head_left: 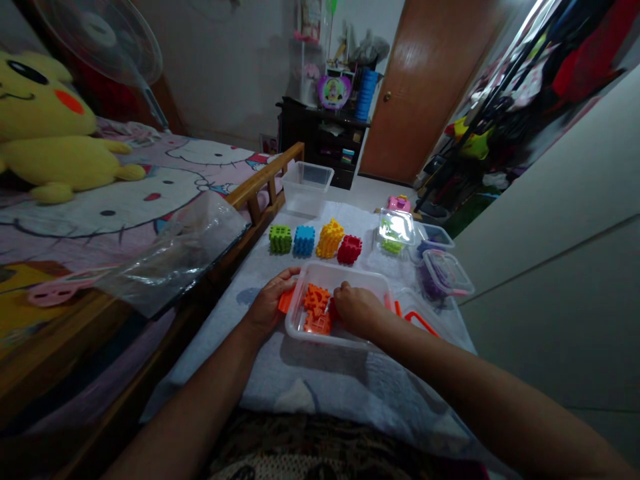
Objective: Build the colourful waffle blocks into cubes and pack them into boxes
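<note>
A clear plastic container [295,327] with orange latches stands on the cloth in front of me. My left hand [273,300] grips its left end beside the orange latch. Inside, several orange interlocking toy blocks [317,310] lie at the left. My right hand [354,308] reaches into the container with curled fingers closed on a red toy block [334,311], mostly hidden under them. Behind the container stand stacks of such pieces: a green stack [281,239], a blue stack [304,241], a yellow stack [330,238] and a red stack [349,249].
Further back is a clear bin [307,190]. To the right are a lidded box with green pieces [393,245], tubs with purple contents [436,277] and a clear lid with orange trim [417,320]. A wooden bed rail [265,180] and plastic bag [185,247] are left.
</note>
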Demonstrator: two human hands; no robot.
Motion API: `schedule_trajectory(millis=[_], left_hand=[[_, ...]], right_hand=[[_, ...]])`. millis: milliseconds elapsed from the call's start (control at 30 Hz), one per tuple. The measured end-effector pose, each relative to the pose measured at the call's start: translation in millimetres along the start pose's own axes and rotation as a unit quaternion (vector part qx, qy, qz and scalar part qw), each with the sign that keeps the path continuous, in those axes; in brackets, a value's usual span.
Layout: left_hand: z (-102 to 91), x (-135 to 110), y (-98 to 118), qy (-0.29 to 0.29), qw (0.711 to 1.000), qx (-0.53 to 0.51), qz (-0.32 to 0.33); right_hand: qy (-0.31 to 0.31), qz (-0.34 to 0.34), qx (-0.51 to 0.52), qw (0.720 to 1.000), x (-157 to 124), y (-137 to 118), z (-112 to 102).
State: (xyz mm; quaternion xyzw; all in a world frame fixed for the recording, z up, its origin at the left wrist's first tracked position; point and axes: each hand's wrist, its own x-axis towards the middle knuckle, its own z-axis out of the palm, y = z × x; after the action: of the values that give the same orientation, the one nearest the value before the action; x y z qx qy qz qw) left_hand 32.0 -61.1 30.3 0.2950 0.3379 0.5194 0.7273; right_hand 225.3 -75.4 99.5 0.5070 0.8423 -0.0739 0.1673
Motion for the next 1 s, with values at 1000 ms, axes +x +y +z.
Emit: schedule_trajectory(millis=[1000], left_hand=[[-1.8,-0.2,-0.6,-0.008,1.0,0.007,-0.001]], right_hand=[[-0.044,-0.067,0.001,0.997,-30.8,16.5,-25.5]])
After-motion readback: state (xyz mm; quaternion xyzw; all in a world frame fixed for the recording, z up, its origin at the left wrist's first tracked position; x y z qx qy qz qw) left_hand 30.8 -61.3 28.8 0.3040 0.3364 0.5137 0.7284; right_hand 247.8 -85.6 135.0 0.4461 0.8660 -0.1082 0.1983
